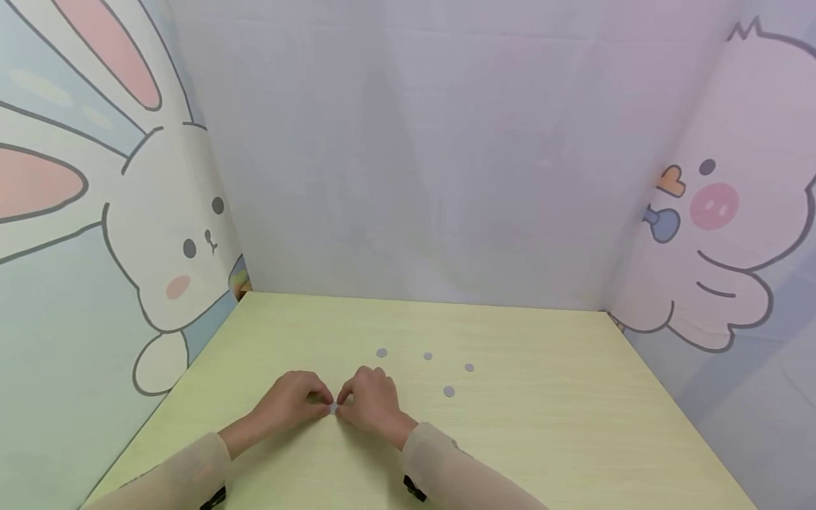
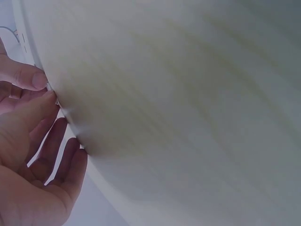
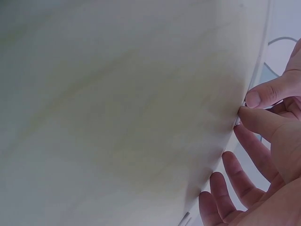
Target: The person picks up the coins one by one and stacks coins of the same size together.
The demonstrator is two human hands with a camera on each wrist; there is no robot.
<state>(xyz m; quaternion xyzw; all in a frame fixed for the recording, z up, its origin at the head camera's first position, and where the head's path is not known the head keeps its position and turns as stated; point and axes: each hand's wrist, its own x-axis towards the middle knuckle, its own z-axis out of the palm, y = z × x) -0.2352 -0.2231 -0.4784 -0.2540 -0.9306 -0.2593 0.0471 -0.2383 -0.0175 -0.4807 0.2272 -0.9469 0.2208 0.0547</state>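
Both hands' grip pinching one small grey disc (image 1: 333,407) between left hand (image 1: 295,404) and right hand (image 1: 371,405) on the worktop (image 1: 542,439), disc mostly hidden by fingertips, wrist views blurred, four more discs (image 1: 449,391) beyond.

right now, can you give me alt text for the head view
Two hands, left and right, meet fingertip to fingertip on a pale green table, pinching one small grey disc between them. Four more discs lie scattered just beyond, and cartoon rabbit and chick panels wall the table in.
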